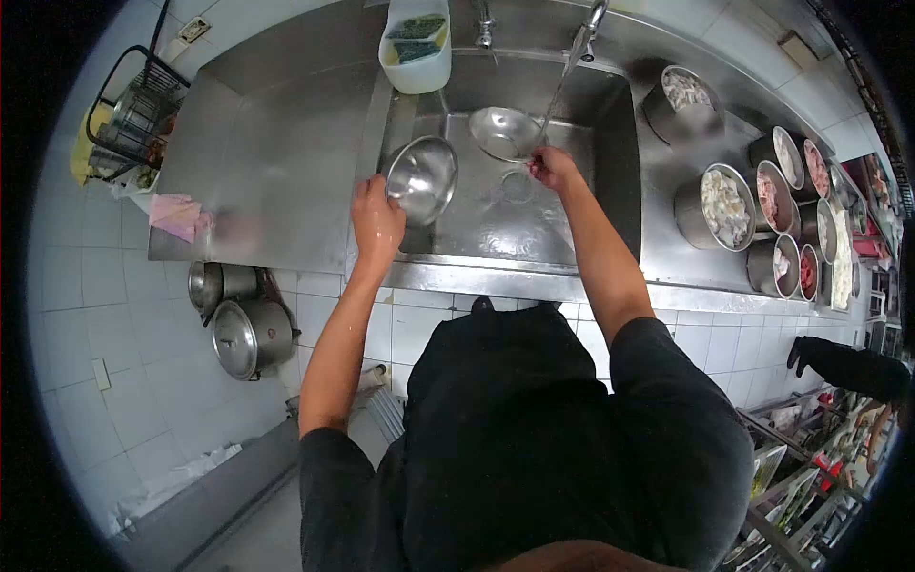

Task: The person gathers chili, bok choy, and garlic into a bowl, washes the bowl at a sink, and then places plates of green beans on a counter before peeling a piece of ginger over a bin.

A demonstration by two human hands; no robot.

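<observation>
Fingers of the left hand [376, 221] curl around the rim of a steel bowl [421, 178], a closed grip that tilts the bowl on its side over the left edge of the sink [610, 143], just left of centre in the frame. The right hand [553, 168] pinches the rim of a second steel bowl [503, 132], which sits a little higher in the picture, under the stream of water running from the tap [586, 29] at the top. Both bowls lie inside the sink basin, near each other but apart. Above them, at the top centre, a white tub [416, 67] with sponges rests on the sink's back edge. Left of the sink stretches the steel tabletop [267, 172], with a pink cloth [176, 214] at its left end. On the right side, steel containers [715, 205] filled with food stand in a cluster. Below the tabletop, lower left, a lidded pot [250, 336] sits by the tiled wall.
</observation>
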